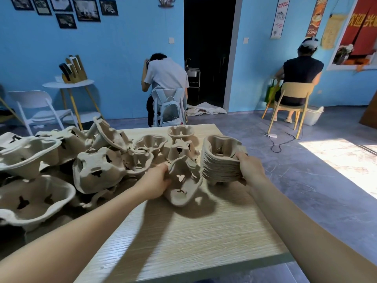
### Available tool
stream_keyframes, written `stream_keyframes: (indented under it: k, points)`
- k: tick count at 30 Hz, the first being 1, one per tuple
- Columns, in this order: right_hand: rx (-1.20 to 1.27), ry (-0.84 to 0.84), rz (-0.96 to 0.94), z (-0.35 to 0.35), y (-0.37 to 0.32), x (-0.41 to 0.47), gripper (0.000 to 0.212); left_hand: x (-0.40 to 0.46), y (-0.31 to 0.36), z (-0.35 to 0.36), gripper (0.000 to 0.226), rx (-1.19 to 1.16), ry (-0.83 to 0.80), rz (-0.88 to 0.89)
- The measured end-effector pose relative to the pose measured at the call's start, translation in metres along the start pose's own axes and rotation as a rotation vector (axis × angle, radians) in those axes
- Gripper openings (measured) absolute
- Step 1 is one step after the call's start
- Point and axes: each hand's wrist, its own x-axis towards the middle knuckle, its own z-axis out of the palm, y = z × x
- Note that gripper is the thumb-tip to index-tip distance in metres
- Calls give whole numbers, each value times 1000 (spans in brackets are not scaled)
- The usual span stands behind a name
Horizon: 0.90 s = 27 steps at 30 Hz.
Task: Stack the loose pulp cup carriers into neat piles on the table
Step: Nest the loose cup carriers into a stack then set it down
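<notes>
Stacking approx. halfway: right hand (250,167) gripping nested pile (221,160) at table (193,231) right edge; left hand (156,181) clutching tilted carrier (184,181) beside it; loose heap (71,160) w/ many carriers waiting on left.

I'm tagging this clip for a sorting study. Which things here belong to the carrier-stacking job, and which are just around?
Job:
- stacked pile, gripped by right hand
- loose carrier, held by left hand
- heap of loose carriers
- table

Just around:
- white folding chair
- round side table with knife block
- backpack
- wall posters
</notes>
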Motion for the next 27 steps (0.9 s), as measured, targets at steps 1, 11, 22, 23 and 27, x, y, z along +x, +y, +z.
stream_keyframes:
  k: [1, 11, 22, 23, 27]
  points:
    - [-5, 1, -6, 0, 0, 0, 37, 1, 1, -3, 10, -21, 40, 4]
    - [-102, -27, -75, -2, -3, -9, 77, 38, 58, -79, 9, -415, 478, 53]
    - [-56, -108, -85, -22, -4, -3, 38, 78, 126, -54, 24, -225, 314, 285]
    - [-47, -104, -95, -24, -4, -3, 39, 80, 126, -52, 25, -195, 282, 286]
    - [31, -104, -108, -27, -12, -5, 42, 89, 121, -47, 25, -28, 172, 272]
